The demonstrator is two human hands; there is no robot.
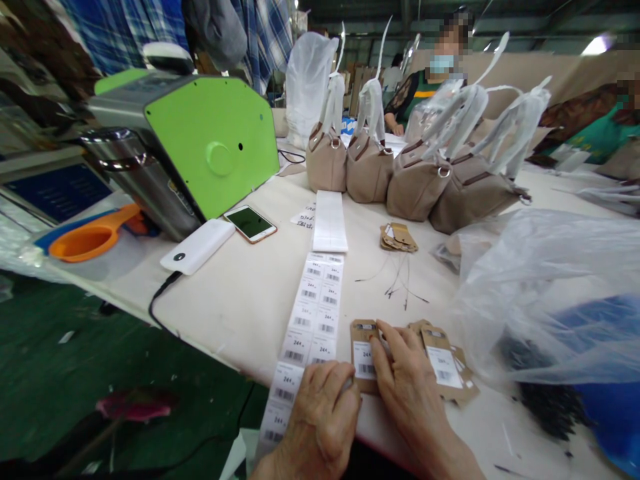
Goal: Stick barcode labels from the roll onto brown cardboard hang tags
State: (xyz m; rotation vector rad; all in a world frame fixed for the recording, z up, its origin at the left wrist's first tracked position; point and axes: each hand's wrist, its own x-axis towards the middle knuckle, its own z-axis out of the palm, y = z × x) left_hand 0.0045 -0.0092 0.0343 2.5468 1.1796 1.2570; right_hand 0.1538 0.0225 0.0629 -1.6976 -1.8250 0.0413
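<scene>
Both hands sit at six o'clock on the table (pixel 235 300) edge. Left hand (pixel 320 417) rests knuckles up with fingers curled loosely, its fingertips against the lower left edge of a brown card tag (pixel 364 357) and over the end of the barcode sticker strip (pixel 310 327). Right hand (pixel 407 387) lies flat and open, fingers together, pressing on the same tag's right side; neither hand is clamped round anything. More tags (pixel 445 370) with stickers lie fanned just beside it at three o'clock.

A clear plastic bag (pixel 545 293) slumps at three o'clock; dark contents show through, too blurred to name. At twelve o'clock four beige handbags (pixel 415 177) stand in a row, handles wrapped in white. A small tag stack (pixel 399 237) and loose strings (pixel 400 280) lie between them and the hands. At ten o'clock: green machine (pixel 210 143), steel flask (pixel 145 180), orange funnel (pixel 93 240), white power bank (pixel 197 247), phone (pixel 250 223).
</scene>
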